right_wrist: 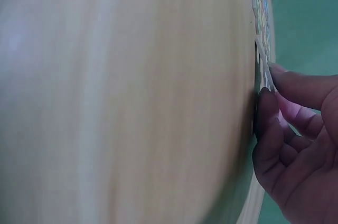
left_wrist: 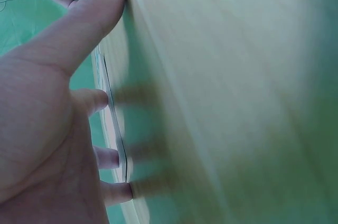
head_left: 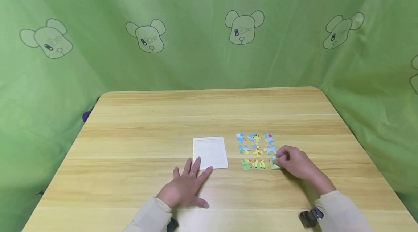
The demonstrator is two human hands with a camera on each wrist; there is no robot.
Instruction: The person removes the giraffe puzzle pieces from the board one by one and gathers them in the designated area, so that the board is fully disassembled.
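Several jigsaw puzzle pieces (head_left: 257, 150) with blue, yellow and green print lie in rows right of the middle. At the near right corner of the group my right hand (head_left: 295, 163) pinches one puzzle piece (head_left: 274, 163) between thumb and fingers. The right wrist view shows that piece (right_wrist: 264, 60) tilted, one edge raised off the table. To the left lies a flat white puzzle tray (head_left: 210, 153) with a shallow rim. My left hand (head_left: 187, 186) spreads its straight fingers at the tray's near edge, some fingertips resting on it, the thumb held apart on the table.
A light wood table (head_left: 137, 126) carries everything. Green cloth (head_left: 196, 65) printed with bear heads hangs behind and beside it. Dark wrist devices (head_left: 310, 217) sit under both cuffs.
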